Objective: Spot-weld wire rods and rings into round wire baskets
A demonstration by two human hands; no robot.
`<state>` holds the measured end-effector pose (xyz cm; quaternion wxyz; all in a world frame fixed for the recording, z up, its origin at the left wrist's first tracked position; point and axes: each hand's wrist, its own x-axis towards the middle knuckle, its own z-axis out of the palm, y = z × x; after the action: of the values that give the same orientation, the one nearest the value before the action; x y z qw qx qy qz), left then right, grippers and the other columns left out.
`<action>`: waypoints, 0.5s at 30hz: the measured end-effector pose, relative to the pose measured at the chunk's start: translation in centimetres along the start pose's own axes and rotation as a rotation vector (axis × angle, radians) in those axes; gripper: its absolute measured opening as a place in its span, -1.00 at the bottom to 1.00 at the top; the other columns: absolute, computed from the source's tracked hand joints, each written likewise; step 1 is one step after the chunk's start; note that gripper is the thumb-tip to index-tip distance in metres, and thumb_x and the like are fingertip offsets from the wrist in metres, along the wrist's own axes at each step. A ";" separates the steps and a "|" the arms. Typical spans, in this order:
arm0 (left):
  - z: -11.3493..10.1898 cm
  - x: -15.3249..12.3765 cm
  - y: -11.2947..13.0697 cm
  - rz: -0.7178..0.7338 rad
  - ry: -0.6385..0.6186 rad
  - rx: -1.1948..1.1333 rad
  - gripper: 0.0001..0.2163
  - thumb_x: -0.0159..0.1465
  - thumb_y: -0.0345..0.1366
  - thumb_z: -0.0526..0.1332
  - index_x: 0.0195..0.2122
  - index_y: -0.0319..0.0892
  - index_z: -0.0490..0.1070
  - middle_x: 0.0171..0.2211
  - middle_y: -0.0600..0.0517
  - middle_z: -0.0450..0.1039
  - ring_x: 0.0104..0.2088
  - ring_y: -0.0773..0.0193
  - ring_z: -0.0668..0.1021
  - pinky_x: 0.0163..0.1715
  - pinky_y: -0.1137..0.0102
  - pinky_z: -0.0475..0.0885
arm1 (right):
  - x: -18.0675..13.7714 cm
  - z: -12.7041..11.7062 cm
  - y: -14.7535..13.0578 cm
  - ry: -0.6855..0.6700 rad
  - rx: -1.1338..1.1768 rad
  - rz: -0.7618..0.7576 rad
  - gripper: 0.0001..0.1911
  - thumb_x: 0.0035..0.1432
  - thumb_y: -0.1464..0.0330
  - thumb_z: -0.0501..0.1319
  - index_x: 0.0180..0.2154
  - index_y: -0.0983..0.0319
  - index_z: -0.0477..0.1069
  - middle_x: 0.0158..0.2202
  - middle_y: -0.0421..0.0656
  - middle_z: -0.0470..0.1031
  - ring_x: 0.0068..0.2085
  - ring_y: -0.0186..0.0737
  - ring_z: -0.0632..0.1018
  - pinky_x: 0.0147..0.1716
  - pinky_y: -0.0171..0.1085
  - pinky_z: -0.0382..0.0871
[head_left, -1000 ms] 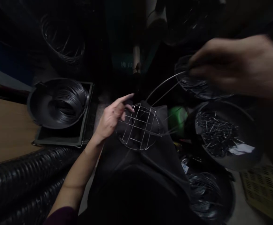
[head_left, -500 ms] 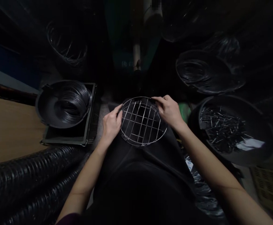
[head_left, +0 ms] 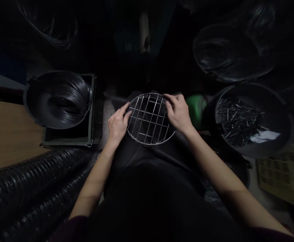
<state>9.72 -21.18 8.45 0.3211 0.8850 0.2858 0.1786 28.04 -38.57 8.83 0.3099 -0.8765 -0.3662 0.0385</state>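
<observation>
"What sort of place is this?"

"A workshop making wire goods, I'd say."

"What shows that?"

"A glossy black coil of steel wire (head_left: 71, 97) in a round black plastic basin (head_left: 33, 104) at ten o'clock, a dark round tub (head_left: 287, 141) of short cut steel rods (head_left: 237, 121) at three, and a round shiny steel wire rack (head_left: 149, 118) at the centre."

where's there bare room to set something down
The wooden surface at far left, between the crate and the ribbed black hose, has the most room. A narrow grey floor strip runs between the crate and the left hand holding the wire rack. The right side is crowded: nail basin, green container.
</observation>
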 end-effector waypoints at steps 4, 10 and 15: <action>1.1 0.2 -1.6 0.055 0.000 -0.053 -0.51 0.41 0.05 0.01 0.22 -0.08 0.36 -0.04 -0.10 0.46 -0.03 0.13 0.55 0.08 0.16 0.45 | -0.8 0.0 0.8 0.035 0.059 0.039 -0.50 0.39 0.08 -0.10 0.11 0.17 0.40 -0.04 -0.01 0.42 0.02 -0.05 0.47 0.08 0.03 0.37; 1.1 1.0 -2.2 0.191 -0.153 -0.206 -0.48 0.43 0.08 -0.06 0.31 -0.04 0.21 0.19 -0.10 0.38 0.21 0.04 0.42 0.24 0.02 0.29 | -5.9 -1.7 -2.2 0.162 -0.247 -0.143 -0.52 0.39 0.09 -0.08 0.22 0.03 0.30 0.24 -0.05 0.29 0.30 0.07 0.27 0.22 0.13 0.16; 1.5 0.8 -2.2 0.175 -0.207 -0.294 -0.46 0.44 0.05 -0.07 0.34 -0.10 0.14 0.22 -0.09 0.36 0.26 0.07 0.39 0.32 0.07 0.19 | -10.1 1.5 -1.0 -0.009 -0.251 -0.258 -0.39 0.35 -0.03 -0.22 0.20 -0.03 0.37 0.29 -0.16 0.27 0.35 0.06 0.21 0.24 0.10 0.15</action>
<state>10.18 -20.02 6.02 0.4580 0.8636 0.1441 0.1538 19.67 -44.00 6.61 0.1987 -0.8540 -0.4788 -0.0434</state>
